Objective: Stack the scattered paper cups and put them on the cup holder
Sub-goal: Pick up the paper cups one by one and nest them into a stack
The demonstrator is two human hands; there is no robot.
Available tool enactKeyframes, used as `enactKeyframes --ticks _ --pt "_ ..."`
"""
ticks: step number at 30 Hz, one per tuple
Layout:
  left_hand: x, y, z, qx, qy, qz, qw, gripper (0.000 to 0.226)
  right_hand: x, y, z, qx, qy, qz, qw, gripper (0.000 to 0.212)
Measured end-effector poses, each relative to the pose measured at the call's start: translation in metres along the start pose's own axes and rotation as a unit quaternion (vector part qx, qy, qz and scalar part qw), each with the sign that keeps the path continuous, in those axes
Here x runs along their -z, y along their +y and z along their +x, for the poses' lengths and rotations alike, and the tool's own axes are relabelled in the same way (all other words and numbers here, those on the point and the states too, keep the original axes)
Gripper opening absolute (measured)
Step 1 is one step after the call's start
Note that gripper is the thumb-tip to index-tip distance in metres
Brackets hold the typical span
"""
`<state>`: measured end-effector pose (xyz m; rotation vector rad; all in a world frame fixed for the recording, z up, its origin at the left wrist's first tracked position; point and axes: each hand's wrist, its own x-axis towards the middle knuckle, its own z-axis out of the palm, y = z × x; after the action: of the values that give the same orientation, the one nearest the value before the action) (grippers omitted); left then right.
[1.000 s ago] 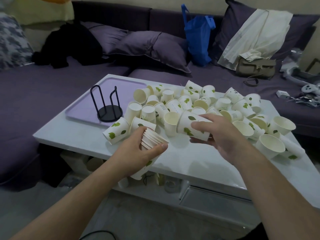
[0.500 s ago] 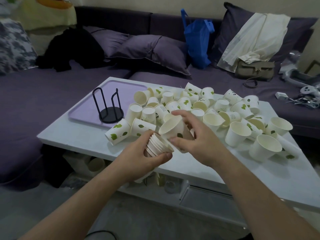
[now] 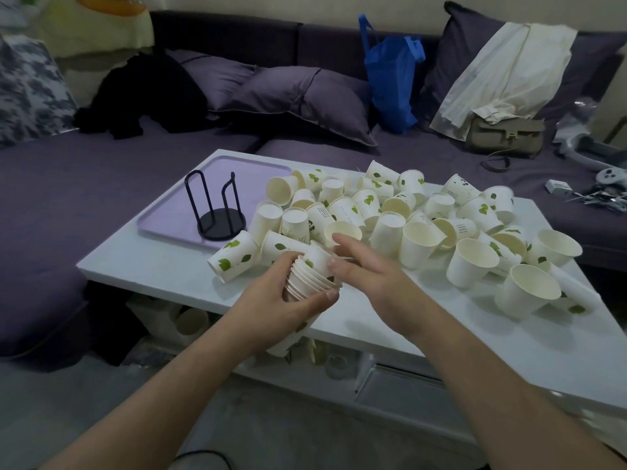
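Note:
My left hand [image 3: 271, 305] grips a stack of nested paper cups [image 3: 310, 278], held on its side over the table's near edge with the rims pointing right. My right hand [image 3: 368, 278] has its fingers laid straight against the newest cup at the stack's mouth. Several loose white cups with green leaf prints [image 3: 390, 215] lie scattered across the white table [image 3: 390, 320]. The black wire cup holder [image 3: 217, 212] stands with nothing in it on a lilac tray [image 3: 237, 167] at the table's back left.
A purple sofa [image 3: 84, 184] wraps the table at left and back, carrying pillows, a blue bag [image 3: 390, 72], black clothing, a white garment and a grey handbag [image 3: 505, 135]. Bottles and cups sit on the shelf under the table.
My right hand picked a cup from the pile, carried it left and pushed it into the stack in my left hand. Its fingers now rest straight against that cup.

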<state>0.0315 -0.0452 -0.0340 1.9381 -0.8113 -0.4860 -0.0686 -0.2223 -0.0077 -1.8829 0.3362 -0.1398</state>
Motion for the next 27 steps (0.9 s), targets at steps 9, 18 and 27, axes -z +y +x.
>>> enactKeyframes --ticks 9,18,27 --pt "0.022 -0.014 -0.003 0.018 0.033 0.013 0.999 0.051 -0.034 -0.003 0.01 -0.007 -0.087 -0.02 0.996 0.052" --pt "0.083 -0.038 -0.009 0.077 0.101 0.019 0.992 0.046 -0.072 -0.011 0.051 0.024 0.019 -0.11 0.993 0.038" --pt "0.107 -0.066 -0.006 0.156 0.073 0.015 0.985 0.047 -0.123 -0.02 0.1 0.026 -0.052 -0.156 0.986 0.051"
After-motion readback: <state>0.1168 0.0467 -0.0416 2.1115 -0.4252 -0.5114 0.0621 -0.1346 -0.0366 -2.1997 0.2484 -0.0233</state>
